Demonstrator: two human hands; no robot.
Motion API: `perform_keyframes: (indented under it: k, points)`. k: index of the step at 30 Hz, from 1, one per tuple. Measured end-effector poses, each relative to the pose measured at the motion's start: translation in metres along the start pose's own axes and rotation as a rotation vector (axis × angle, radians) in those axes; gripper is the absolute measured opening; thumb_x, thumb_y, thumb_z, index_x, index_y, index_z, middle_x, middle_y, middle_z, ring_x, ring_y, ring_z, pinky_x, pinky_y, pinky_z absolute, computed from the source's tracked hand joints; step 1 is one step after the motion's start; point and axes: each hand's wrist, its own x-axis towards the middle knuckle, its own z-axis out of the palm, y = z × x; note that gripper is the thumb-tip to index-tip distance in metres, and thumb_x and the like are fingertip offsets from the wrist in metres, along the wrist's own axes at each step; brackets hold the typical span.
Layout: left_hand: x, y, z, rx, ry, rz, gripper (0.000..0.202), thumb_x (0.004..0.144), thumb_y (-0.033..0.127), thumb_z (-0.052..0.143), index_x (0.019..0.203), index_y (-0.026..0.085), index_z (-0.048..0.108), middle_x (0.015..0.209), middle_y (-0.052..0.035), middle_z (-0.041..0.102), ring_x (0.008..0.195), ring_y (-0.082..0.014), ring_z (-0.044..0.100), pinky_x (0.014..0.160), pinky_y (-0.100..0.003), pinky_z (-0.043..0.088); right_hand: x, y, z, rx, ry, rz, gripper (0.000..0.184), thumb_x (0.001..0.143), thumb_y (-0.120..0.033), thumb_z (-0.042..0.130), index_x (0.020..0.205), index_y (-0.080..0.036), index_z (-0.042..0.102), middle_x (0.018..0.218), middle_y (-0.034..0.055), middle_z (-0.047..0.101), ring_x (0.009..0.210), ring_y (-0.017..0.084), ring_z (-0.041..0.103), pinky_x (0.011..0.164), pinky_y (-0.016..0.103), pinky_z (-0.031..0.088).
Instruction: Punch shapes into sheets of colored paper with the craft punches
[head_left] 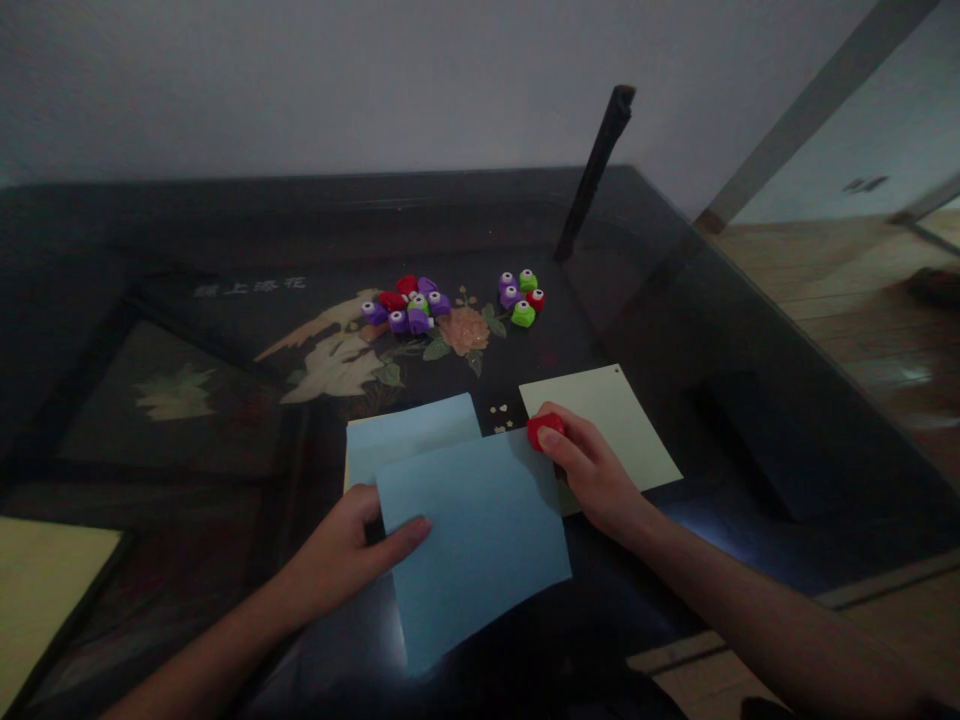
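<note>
My left hand pinches the left edge of a blue sheet of paper, thumb on top. In my right hand is a small red craft punch, at the sheet's upper right corner. Behind the held sheet lies more blue paper, with a yellowish edge showing under it. Beneath my right hand is a pale green sheet with a small hole at its top corner. A few tiny pale paper cut-outs lie between the sheets.
Several purple, red and green punches form a cluster on the dark glossy table; a smaller group sits to its right. A black post rises at the back right. Yellow paper lies at the left front.
</note>
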Motion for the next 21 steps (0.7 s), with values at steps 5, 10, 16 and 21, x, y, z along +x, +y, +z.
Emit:
perform_keyframes:
  k: [5,10,16,21]
  points:
    - [0.001,-0.006,-0.013,0.068,0.182,0.174,0.035,0.088,0.042,0.052,0.115,0.020,0.059,0.104,-0.0079,0.070,0.091,-0.0239,0.066,0.072,-0.033,0.055,0.001,0.001,0.002,-0.017,-0.021,-0.017,0.032,0.086,-0.044,0.053,0.067,-0.022,0.041,0.061,-0.0056,0.034,0.054,0.011,0.031,0.051,0.026,0.024]
    - [0.010,0.024,-0.021,0.540,0.492,0.436,0.041,0.090,0.033,0.054,0.129,0.023,0.047,0.125,-0.0097,0.058,0.113,-0.0254,0.055,0.094,-0.041,0.044,0.003,0.000,0.004,-0.125,-0.061,-0.077,0.029,0.085,-0.041,0.052,0.067,-0.022,0.040,0.063,-0.0045,0.036,0.058,0.013,0.034,0.054,0.027,0.027]
    - [0.054,0.076,0.013,0.754,-0.047,0.349,0.048,0.090,0.058,0.046,0.101,0.015,0.065,0.097,-0.0095,0.071,0.095,-0.0280,0.063,0.094,-0.048,0.037,0.004,0.001,0.006,-0.222,-0.092,-0.140,0.022,0.084,-0.037,0.052,0.072,-0.021,0.043,0.068,-0.0030,0.042,0.064,0.014,0.039,0.061,0.028,0.031]
    - [0.076,0.074,0.014,0.611,-0.187,0.281,0.048,0.090,0.060,0.044,0.086,0.018,0.064,0.079,-0.0028,0.067,0.073,-0.0192,0.062,0.065,-0.029,0.040,0.003,0.000,0.005,-0.160,-0.170,-0.166,0.031,0.083,-0.047,0.056,0.072,-0.021,0.042,0.066,-0.0040,0.040,0.062,0.013,0.035,0.057,0.027,0.028]
